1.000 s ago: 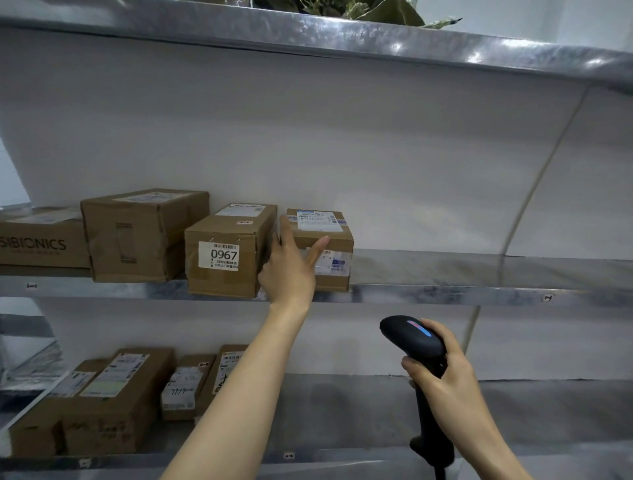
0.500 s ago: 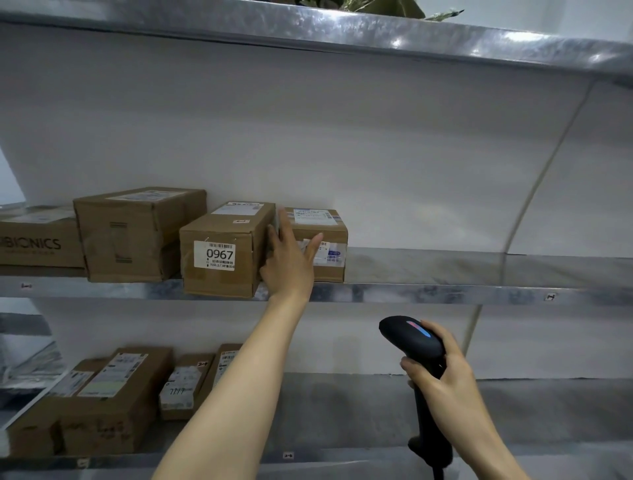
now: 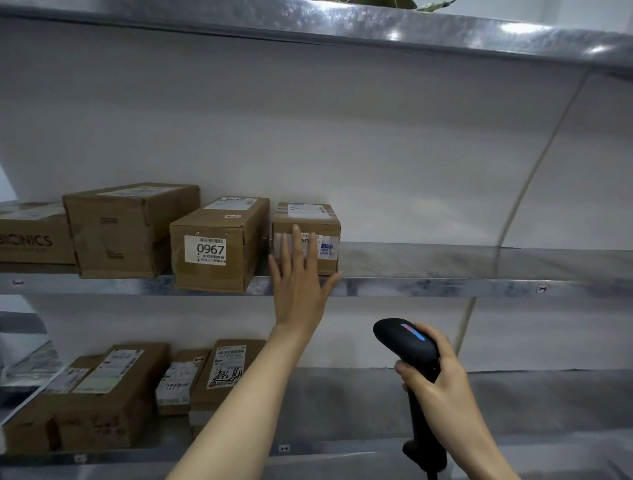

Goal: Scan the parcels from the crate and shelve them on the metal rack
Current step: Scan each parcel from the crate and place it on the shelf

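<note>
Facing small parcel (image 3: 325, 226), left hand (image 3: 299, 291), fingers spread, perhaps touching it (bare shelf (image 3: 445, 286) rightward), right hand (image 3: 442, 383) gripping scanner (image 3: 404, 339).

A metal rack (image 3: 411, 286) stands against a white wall (image 3: 342, 137). Its top shelf (image 3: 308, 27) runs across 12 o'clock, dull steel with bright glare spots toward 1 and 2 o'clock. Green leaves (image 3: 383, 2) peek over it at 12. The middle shelf (image 3: 428, 260) crosses the centre, with a small tag (image 3: 542, 289) on its front lip at 3 o'clock. The bottom shelf (image 3: 342, 404) lies at 6. A thin pale line (image 3: 532, 174) curves down the wall from 2 toward 5 o'clock.
</note>
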A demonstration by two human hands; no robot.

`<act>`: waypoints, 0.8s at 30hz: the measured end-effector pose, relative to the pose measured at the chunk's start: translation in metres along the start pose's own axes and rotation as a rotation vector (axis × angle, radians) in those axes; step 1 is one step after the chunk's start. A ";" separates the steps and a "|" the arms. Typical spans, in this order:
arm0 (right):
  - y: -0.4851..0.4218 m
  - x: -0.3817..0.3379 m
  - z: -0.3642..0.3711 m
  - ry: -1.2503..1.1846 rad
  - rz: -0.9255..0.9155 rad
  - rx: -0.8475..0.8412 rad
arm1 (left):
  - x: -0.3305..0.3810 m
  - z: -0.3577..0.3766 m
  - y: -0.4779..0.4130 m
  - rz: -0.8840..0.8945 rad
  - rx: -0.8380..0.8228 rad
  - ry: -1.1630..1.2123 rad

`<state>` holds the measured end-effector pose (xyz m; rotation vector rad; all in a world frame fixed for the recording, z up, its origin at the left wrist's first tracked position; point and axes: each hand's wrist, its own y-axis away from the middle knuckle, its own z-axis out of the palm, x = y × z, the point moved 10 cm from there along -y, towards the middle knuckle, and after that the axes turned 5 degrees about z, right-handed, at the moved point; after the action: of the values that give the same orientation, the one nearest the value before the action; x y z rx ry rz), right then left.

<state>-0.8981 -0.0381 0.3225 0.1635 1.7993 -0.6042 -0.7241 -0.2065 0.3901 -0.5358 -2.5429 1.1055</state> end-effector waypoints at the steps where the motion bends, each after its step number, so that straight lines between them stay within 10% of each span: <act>1: 0.000 0.001 -0.002 0.004 0.003 0.004 | -0.001 0.003 -0.002 -0.002 -0.007 -0.008; 24: 0.013 -0.009 -0.007 -0.034 -0.007 -0.007 | -0.005 -0.003 0.001 0.009 -0.111 -0.006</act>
<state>-0.8961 -0.0221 0.3286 0.1412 1.7695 -0.6021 -0.7181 -0.2058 0.3906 -0.5730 -2.6216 0.9746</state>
